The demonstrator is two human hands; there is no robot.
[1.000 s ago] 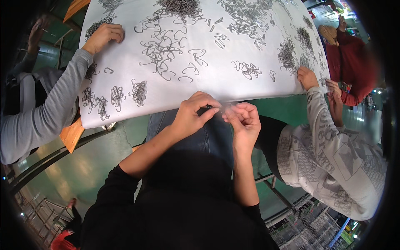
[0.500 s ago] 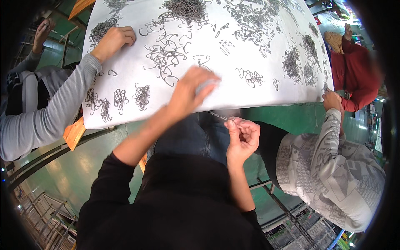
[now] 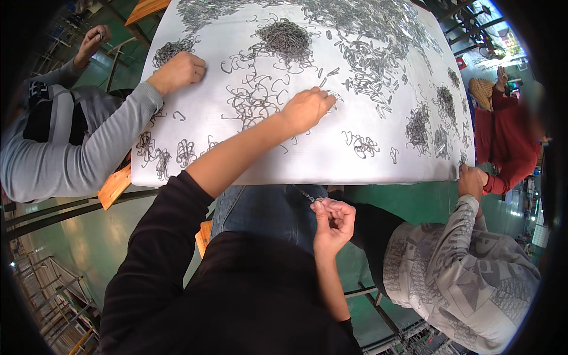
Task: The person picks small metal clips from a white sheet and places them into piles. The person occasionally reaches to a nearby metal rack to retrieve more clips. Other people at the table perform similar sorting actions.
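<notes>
My left hand (image 3: 309, 110) reaches across the white table, fingers bent down together onto a few small grey metal links (image 3: 336, 96); its fingertips hide what they pinch, if anything. In front of the table edge, above my lap, my right hand (image 3: 333, 228) is closed in a pinch on the end of a thin metal chain (image 3: 305, 194). The chain hangs back under the table edge. Left of my left hand lie loose bent metal hooks (image 3: 251, 97), with a dense heap of hooks (image 3: 285, 39) beyond them.
Many small oval links (image 3: 370, 65) spread over the far right of the white table (image 3: 319, 160). Small bundles of hooks (image 3: 186, 152) lie near its left front edge. Co-workers sit on both sides: a grey-sleeved hand (image 3: 177, 72) at left, another hand (image 3: 471, 180) at the right corner.
My left hand has moved farther out over the table, from the front middle to the small links, and its fingers have closed together. My right hand keeps its pinch on the chain. The view has shifted.
</notes>
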